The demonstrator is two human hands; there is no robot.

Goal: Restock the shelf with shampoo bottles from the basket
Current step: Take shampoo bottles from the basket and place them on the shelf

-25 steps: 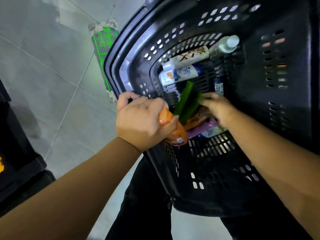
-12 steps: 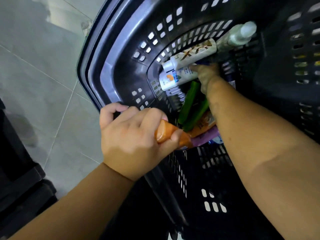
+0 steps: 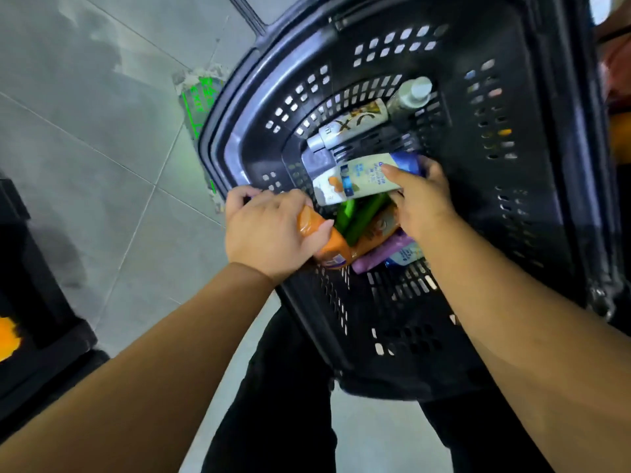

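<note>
Picking is in hand. At frame centre, an orange bottle point(image 3: 336, 249) is gripped in the curled left hand point(image 3: 269, 230) at the basket point(image 3: 546, 233) rim. Just above, a white bottle point(image 3: 355, 180) inside is clasped by the right hand point(image 3: 420, 199). Both need lifting clear next.

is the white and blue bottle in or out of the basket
In: the white and blue shampoo bottle, gripped by the right hand, lies within the walls of the black plastic basket.
</note>
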